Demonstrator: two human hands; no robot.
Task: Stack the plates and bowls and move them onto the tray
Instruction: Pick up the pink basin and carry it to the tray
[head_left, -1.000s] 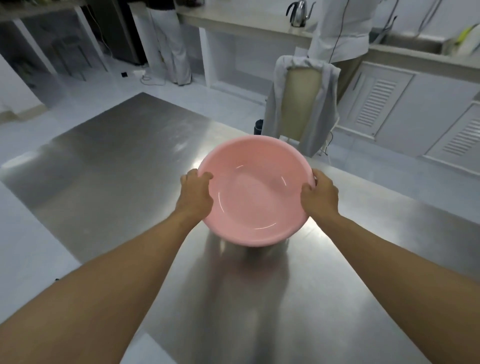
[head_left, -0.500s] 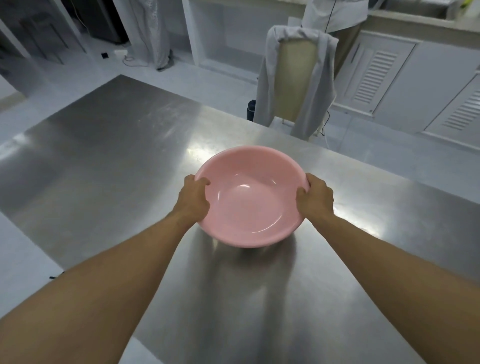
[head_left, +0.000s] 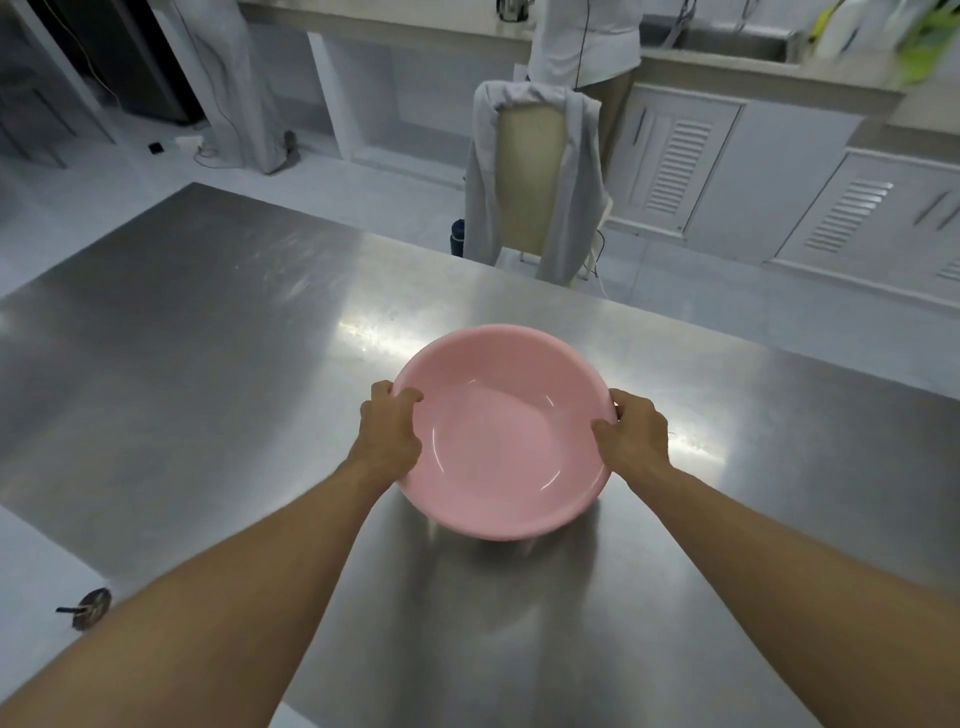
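From the head view, we hold one pink bowl (head_left: 501, 434) between both hands, just above or resting on the steel counter (head_left: 218, 364); we cannot tell which, though its shadow sits close beneath it on the near side. Our left hand (head_left: 389, 434) is closed on the left rim, thumb hooked over the edge and fingers under. Our right hand (head_left: 631, 434) is clamped on the right rim the same way. The bowl is empty and tilted slightly toward us.

It looks like smooth, glossy plastic, so we judge it light, stiff and not fragile, but slick under the fingers. The rolled rim at opposite sides is the sensible place to grip it. No tray, plates or other bowls show here. Beyond the far edge of the counter stands a chair (head_left: 530, 176) draped in grey cloth.
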